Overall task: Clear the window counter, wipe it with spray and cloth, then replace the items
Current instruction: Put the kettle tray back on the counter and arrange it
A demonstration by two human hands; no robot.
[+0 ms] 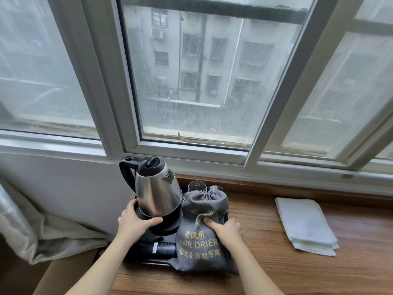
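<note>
A steel kettle (158, 192) with a black lid and handle stands on its black base on a black tray (146, 257) at the left end of the wooden window counter (265, 241). My left hand (136, 220) grips the kettle's base from the left. A grey drawstring bag (200, 241) marked HAIR DRIER lies on the tray to the right of the kettle. My right hand (226, 229) presses on the bag's right side, thumb on its front. Two glasses (196, 186) stand behind the bag. A folded white cloth (306, 225) lies on the counter to the right.
A window with white frames runs along the back of the counter, its sill just behind the kettle. A pale curtain (25, 226) hangs bunched at the lower left, beside the white wall. A black cylindrical item (163, 248) lies on the tray's front.
</note>
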